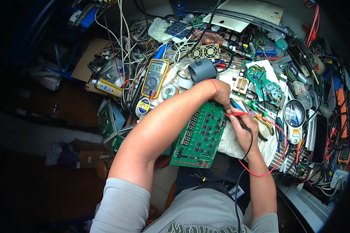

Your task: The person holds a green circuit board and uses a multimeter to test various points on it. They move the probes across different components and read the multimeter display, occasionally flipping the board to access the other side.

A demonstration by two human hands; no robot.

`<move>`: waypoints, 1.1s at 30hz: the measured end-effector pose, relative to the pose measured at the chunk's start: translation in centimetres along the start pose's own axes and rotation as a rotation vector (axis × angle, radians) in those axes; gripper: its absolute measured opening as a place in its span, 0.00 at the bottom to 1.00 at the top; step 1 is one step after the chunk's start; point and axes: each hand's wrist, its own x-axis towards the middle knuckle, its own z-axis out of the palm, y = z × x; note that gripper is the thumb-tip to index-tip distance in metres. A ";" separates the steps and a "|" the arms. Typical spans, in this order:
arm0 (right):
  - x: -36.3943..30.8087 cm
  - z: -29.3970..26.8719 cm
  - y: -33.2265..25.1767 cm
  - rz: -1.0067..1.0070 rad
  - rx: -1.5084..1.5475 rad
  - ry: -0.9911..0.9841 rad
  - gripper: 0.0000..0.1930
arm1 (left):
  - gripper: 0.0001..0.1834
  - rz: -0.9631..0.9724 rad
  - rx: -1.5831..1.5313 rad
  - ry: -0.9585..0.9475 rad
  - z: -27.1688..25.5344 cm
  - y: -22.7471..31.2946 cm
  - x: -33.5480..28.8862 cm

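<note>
A green circuit board with digit displays, small black buttons and a row of red LEDs reaches past the table's front edge. My left hand is closed at its far right corner; the fingertips are partly hidden. In my right hand are a red test probe and a black test probe, held together like chopsticks. The red tip is at the board's right edge near my left fingers; the black tip is hidden. Their leads loop down past my right forearm. A yellow multimeter with a lit display lies beyond my left forearm.
Solder spools sit by the meter, with a grey cylindrical part behind my left hand. Right of my hands lie pliers, a magnifying glass and round green boards. Tangled cables and electronic parts crowd the table's back.
</note>
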 end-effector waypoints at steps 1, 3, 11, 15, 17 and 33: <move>0.0 0.0 0.0 0.001 0.000 -0.001 0.13 | 0.30 -0.004 -0.012 -0.005 0.0 0.0 0.0; 0.0 0.0 0.1 0.002 0.000 -0.003 0.13 | 0.30 -0.010 -0.021 -0.008 0.0 0.0 0.0; -0.1 -0.1 0.2 0.004 0.003 -0.004 0.13 | 0.33 0.003 0.018 -0.035 0.0 -0.1 0.8; -0.1 0.0 0.2 -0.003 0.002 -0.003 0.13 | 0.36 -0.006 0.009 -0.052 0.3 -0.4 1.4; -0.1 0.0 0.2 0.009 0.014 -0.003 0.13 | 0.35 0.001 0.014 -0.058 0.4 -0.5 1.6; 0.0 0.0 0.0 -0.009 -0.017 -0.010 0.13 | 0.34 0.026 0.071 -0.038 0.2 -0.2 1.4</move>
